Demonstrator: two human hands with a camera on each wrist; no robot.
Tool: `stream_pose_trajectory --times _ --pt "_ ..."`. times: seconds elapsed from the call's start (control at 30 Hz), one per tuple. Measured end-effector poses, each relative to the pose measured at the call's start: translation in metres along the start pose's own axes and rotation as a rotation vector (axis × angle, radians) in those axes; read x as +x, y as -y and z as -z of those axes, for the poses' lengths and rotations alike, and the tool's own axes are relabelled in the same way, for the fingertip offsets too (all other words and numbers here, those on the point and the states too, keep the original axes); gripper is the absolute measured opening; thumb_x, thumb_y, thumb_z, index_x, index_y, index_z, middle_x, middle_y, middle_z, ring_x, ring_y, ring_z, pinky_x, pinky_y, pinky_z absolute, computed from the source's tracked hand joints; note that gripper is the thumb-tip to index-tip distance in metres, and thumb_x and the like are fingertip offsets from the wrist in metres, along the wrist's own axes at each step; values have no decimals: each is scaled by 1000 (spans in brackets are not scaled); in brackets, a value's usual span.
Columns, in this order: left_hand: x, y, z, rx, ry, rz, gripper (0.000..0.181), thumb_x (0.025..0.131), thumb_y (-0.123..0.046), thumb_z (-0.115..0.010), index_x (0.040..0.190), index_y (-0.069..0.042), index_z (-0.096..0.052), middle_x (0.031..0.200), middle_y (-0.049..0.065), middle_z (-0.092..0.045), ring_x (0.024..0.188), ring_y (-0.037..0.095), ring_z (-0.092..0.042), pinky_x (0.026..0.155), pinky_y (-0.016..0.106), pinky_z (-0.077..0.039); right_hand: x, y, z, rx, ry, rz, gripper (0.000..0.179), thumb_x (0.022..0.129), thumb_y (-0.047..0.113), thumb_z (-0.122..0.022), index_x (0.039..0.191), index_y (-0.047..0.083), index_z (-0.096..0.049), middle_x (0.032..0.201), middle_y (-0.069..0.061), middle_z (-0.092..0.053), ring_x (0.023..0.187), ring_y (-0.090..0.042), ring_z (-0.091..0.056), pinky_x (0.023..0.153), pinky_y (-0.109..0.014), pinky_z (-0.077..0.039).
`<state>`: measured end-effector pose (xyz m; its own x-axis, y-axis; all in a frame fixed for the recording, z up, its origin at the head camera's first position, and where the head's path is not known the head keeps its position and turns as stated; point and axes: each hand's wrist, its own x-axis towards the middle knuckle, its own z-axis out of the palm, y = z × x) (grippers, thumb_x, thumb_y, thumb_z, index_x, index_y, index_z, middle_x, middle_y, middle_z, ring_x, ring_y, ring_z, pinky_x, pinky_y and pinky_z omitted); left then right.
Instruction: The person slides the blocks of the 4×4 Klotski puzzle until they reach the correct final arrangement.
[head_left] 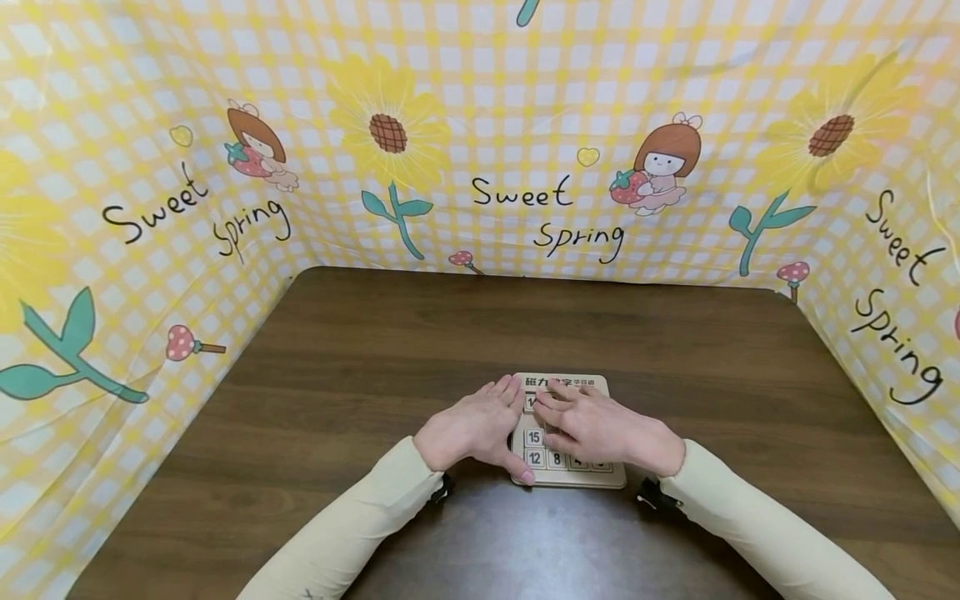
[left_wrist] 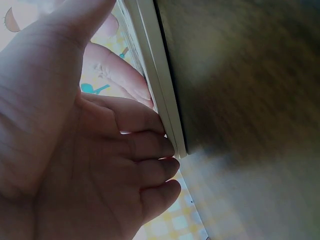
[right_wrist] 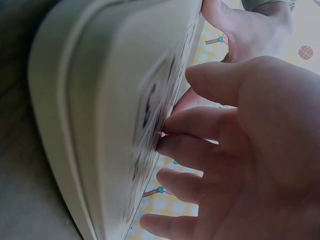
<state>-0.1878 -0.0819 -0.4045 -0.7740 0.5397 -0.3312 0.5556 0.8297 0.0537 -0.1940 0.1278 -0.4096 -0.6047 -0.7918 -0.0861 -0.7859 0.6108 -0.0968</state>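
One pale number board (head_left: 570, 477) lies flat on a dark wood desk (head_left: 375, 333), with both hands at it. Along the board's left edge lies the left hand (head_left: 480, 425), its fingers stretched out close together against the side, its thumb set apart at the near-left corner. Over the board's middle and right side is the right hand (head_left: 592, 425), fingers loosely spread and slightly bent, at least two fingertips touching the tiles; it pinches nothing. In the board's left column, tile 15 (head_left: 534, 437) sits just above tile 12 (head_left: 535, 458); tile 8 (head_left: 557, 459) is beside tile 12 in the nearest row. Other tiles are partly covered by the right hand, as is some of the printed heading on the board's far border. Cream sleeves (head_left: 337, 517) come in from the near side of the board, left and right, with a small black device (head_left: 658, 495) under each wrist. Beyond the board and to both sides stands yellow checked cloth (head_left: 510, 125) lettered "Sweet Spring".
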Motion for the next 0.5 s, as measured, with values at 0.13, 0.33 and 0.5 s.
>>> stream_pose_trajectory --times 0.13,0.33,0.5 --pt "0 0 1 0 3 -1 125 70 -80 -64 156 -1 -19 165 16 -11 154 25 -12 126 38 -18 -3 4 -1 -40 -35 19 51 100 37 -52 143 9 -51 149 -13 -49 144 -36 -37 105 -65 -40" --pt "0 0 0 -6 -1 -3 125 70 -79 -65 156 0 -19 165 16 -11 154 26 -12 126 38 -18 -8 9 -4 -97 -82 49 50 99 34 -55 140 7 -54 146 -13 -53 141 -35 -42 101 -63 -45" --pt "0 0 -1 -11 1 2 126 70 -79 -66 156 0 -16 165 16 -10 154 26 -11 126 38 -17 -11 13 -5 -90 -60 42 51 99 35 -55 141 7 -53 148 -13 -50 142 -35 -40 105 -64 -41"
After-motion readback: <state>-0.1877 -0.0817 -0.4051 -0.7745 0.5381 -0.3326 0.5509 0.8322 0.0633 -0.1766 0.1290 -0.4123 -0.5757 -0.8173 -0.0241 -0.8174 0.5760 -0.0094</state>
